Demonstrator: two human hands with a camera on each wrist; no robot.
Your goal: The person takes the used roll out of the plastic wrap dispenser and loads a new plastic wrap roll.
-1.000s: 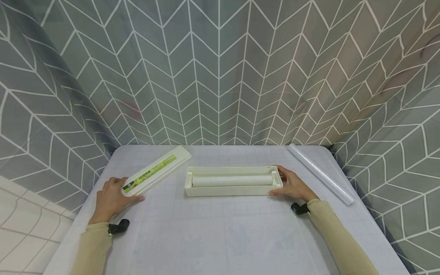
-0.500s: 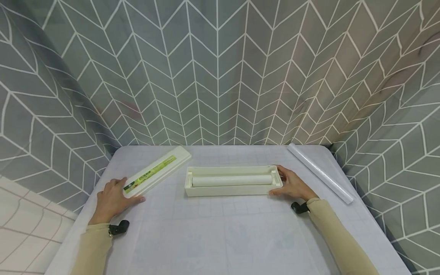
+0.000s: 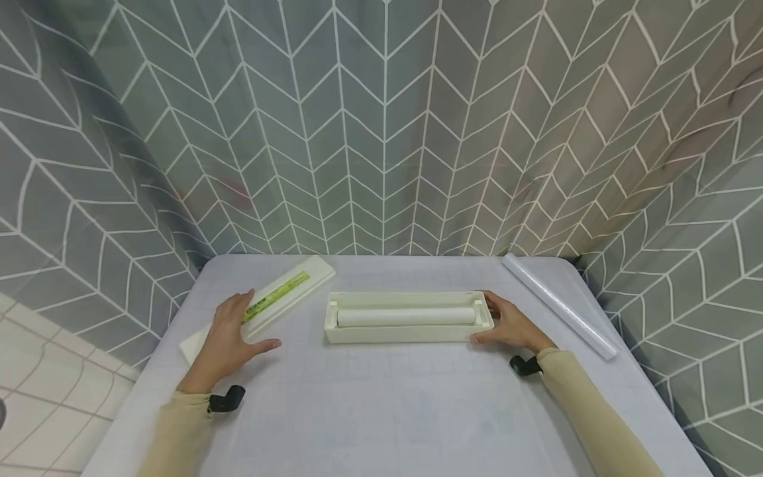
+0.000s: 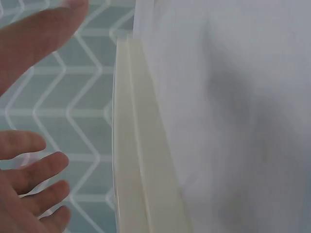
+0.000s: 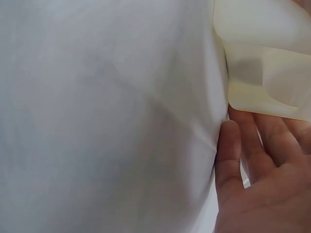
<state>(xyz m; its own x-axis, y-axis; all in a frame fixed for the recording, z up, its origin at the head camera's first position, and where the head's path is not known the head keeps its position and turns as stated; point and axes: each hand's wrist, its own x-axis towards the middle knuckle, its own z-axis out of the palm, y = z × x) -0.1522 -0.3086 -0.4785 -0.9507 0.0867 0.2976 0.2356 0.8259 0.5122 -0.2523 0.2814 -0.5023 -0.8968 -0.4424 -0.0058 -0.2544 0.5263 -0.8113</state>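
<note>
A long cream plastic box [image 3: 409, 334] lies without its lid in the middle of the table, with a white roll [image 3: 405, 317] lengthwise inside. My right hand [image 3: 511, 324] grips the box's right end, thumb at the front corner and fingers at the back. To the left, a matching cream lid [image 3: 318, 268] with a green label [image 3: 285, 291] lies at a slant. My left hand [image 3: 225, 341] is over the lid's near half, thumb out and fingers apart, hiding part of the label. In the left wrist view these fingers [image 4: 48, 172] stand apart from the lid's edge [image 4: 141, 145].
A glossy clear-looking roll [image 3: 560, 305] lies slanted at the table's right side. A white cloth covers the table [image 3: 393, 411]. Grey curtains [image 3: 381, 132] with white chevron lines hang behind and on both sides.
My left hand has let go of the lid's near end and moved right and up over it. The right hand keeps its grip on the box. The head view has shifted slightly.
</note>
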